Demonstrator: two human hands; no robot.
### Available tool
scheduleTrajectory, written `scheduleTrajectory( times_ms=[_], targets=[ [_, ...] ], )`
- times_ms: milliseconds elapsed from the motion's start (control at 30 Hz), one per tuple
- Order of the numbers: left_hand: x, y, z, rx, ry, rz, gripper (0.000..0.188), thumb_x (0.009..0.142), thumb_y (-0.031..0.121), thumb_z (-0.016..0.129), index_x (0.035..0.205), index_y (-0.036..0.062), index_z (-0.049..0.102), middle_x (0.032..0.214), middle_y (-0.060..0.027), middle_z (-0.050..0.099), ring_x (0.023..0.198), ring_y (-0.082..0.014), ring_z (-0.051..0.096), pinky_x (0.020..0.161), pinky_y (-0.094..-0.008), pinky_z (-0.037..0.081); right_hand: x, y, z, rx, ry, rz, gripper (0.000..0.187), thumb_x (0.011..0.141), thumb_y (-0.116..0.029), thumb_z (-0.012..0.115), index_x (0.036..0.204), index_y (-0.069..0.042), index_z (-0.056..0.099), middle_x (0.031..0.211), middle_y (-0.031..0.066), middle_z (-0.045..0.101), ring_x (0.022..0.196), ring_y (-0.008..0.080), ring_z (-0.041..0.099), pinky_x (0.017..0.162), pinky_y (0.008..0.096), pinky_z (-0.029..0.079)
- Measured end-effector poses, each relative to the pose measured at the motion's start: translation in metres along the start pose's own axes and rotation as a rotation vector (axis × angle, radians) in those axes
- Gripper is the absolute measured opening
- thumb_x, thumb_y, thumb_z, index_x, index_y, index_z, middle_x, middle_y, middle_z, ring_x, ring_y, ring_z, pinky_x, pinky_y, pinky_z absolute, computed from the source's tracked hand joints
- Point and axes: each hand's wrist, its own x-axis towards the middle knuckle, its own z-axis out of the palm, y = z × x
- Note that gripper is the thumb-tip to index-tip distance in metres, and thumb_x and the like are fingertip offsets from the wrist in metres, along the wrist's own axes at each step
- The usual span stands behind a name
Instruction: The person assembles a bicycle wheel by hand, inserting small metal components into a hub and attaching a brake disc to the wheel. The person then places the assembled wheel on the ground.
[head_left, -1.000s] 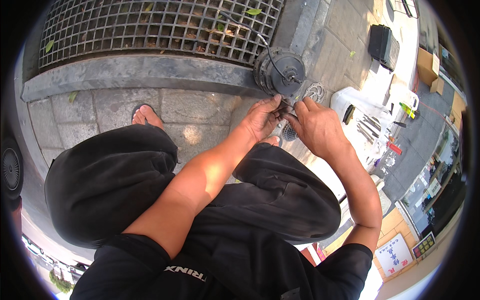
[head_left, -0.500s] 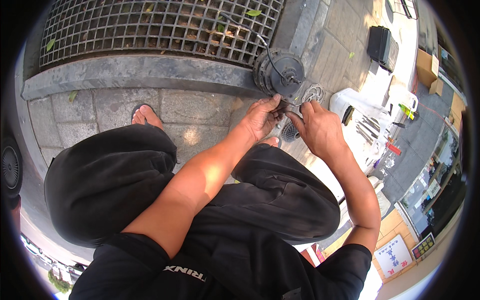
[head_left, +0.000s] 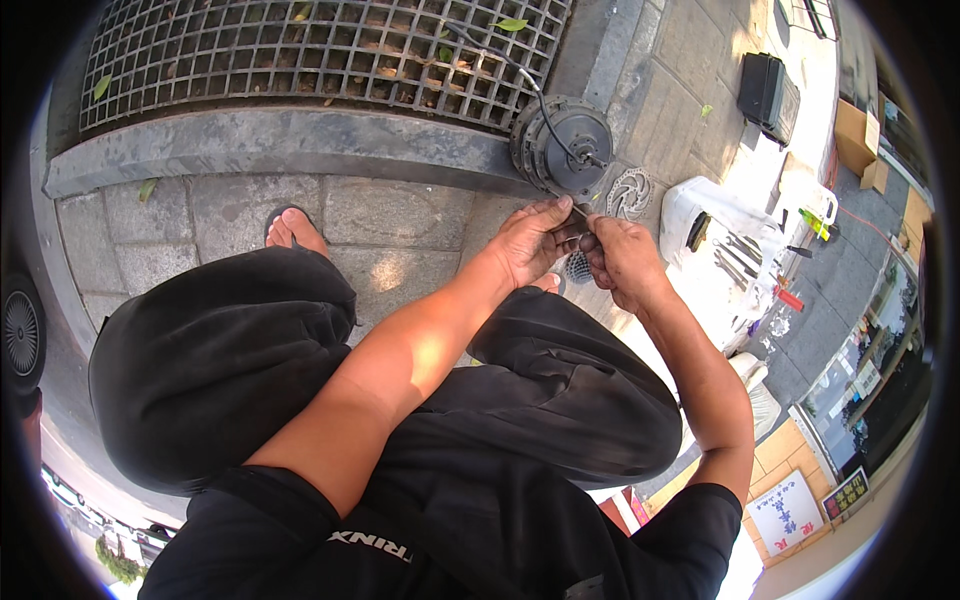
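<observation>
My left hand and my right hand meet above the paving, fingertips almost touching. Both are closed in a pinch. Between them shows a thin dark metal piece, too small to name; the fingers hide the rest. Just beyond the hands lies a round dark wheel hub motor with a black cable running from its axle. A silver brake disc rests on the ground to its right. Partly behind my right hand is a sprocket cassette, near my foot.
A metal grating with a stone kerb spans the far side. To the right, a cut-open white container stands beside several wrenches. A black case and a cardboard box are farther off.
My right hand has turned and come down a little, nearer to my left hand, with its fingers now curled differently. My left hand has barely moved. The hub motor stays put.
</observation>
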Motion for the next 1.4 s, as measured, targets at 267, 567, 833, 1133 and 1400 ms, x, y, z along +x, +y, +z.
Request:
scheduleTrajectory(
  times_ms=[267,567,833,1133,1400],
  targets=[
    [0.009,0.0,-0.021,0.034,-0.063,0.047,0.027,0.101,0.033,0.079,0.111,0.0096,0.072,0.106,-0.0038,0.077,0.102,-0.0169,0.071,0.092,-0.0349,0.052,0.003,-0.026,-0.017,-0.305,0.05,-0.202,0.049,0.109,-0.04,0.062,0.086,0.003,0.065,0.074,0.0203,0.068,0.08,0.0441,0.071,0.069,0.0475,0.055],
    [0.007,0.001,-0.014,0.07,0.04,0.036,0.032,0.098,0.037,0.082,0.11,0.009,0.072,0.103,-0.0055,0.077,0.101,-0.0187,0.072,0.09,-0.0355,0.053,-0.006,-0.005,-0.001,-0.015,0.066,0.253,0.037,0.106,-0.036,0.066,0.092,-0.001,0.063,0.082,0.0176,0.066,0.069,0.037,0.07,0.063,0.0471,0.056],
    [-0.001,0.002,0.002,0.043,0.024,0.003,0.03,0.096,0.038,0.083,0.106,0.0112,0.072,0.102,-0.0035,0.077,0.096,-0.0167,0.072,0.089,-0.0354,0.054,0.0,-0.014,-0.011,-0.198,-0.045,0.04,0.045,0.103,-0.04,0.07,0.088,0.002,0.064,0.075,0.0223,0.064,0.067,0.0431,0.066,0.062,0.0494,0.054],
    [0.006,0.007,-0.011,0.066,-0.004,-0.008,0.034,0.098,0.039,0.081,0.116,0.0119,0.07,0.111,-0.0023,0.077,0.103,-0.0161,0.072,0.088,-0.0329,0.054,0.011,-0.009,-0.001,0.143,0.029,0.194,0.049,0.103,-0.045,0.07,0.088,0.001,0.06,0.07,0.0186,0.059,0.07,0.0429,0.066,0.065,0.0497,0.052],
    [0.01,0.003,-0.019,0.093,0.005,0.02,0.034,0.097,0.038,0.082,0.114,0.0114,0.07,0.108,-0.0029,0.077,0.104,-0.0177,0.073,0.087,-0.0342,0.055,-0.007,-0.008,-0.008,-0.486,0.135,-0.183,0.044,0.104,-0.042,0.069,0.086,-0.003,0.063,0.076,0.015,0.067,0.071,0.0286,0.072,0.058,0.0415,0.052]
  ],
)
